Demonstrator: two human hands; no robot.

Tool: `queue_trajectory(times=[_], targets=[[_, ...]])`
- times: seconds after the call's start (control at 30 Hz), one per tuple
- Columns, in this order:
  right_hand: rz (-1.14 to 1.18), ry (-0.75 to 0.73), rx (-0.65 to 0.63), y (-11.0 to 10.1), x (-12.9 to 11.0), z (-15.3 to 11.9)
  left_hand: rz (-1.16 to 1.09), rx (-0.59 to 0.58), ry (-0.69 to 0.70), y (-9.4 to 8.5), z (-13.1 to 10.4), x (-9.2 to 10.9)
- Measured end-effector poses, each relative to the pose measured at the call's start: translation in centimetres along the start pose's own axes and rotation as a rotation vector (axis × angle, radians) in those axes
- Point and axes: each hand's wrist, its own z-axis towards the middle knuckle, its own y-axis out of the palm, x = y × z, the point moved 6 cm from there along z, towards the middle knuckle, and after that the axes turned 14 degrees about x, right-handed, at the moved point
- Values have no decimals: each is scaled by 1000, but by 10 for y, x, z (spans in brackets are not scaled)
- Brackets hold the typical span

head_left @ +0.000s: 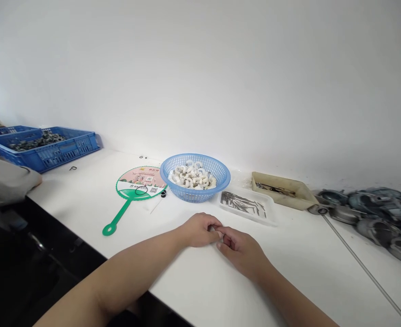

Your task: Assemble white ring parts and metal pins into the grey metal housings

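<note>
My left hand (202, 230) and my right hand (243, 251) meet fingertip to fingertip, low over the white table (200, 286). The fingers of both are curled and pinched together. Whatever they hold, if anything, is hidden between the fingertips. Just behind the hands stands a round blue plastic basket (225, 178), heaped with white ring-shaped parts (192, 175). To its right, close to my right hand, lies a shallow white tray (268, 219) with many thin grey metal pins (243, 203) in it.
A green-handled fan (118, 218) lies left of the basket, a small black ring (163, 193) beside it. Farther right are a cream bin (303, 197) and piled grey metal parts (378, 227). Blue crates (64, 152) stand at left, near another person's sleeve (6, 181).
</note>
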Motion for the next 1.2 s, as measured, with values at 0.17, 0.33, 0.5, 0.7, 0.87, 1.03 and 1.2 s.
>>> queue_trajectory(times=[0.17,0.33,0.5,0.7,0.87,1.03,1.2], targets=[[7,-14,-11,1,2,0,-3,-1,10,0,1,2],[11,-7,-16,1,2,0,12,-4,-4,-1,1,2],[6,-7,-11,1,2,1,10,-6,-22,0,0,0],[8,-12,-11,0,2,2,8,-7,-2,0,1,0],[-6,9,-24,0,1,2,2,-6,-3,-1,1,0],[1,24,-17,-1,-1,2,1,-9,-19,-2,1,1],[-5,14,-33,-2,-2,2,13,-3,-15,-4,1,4]])
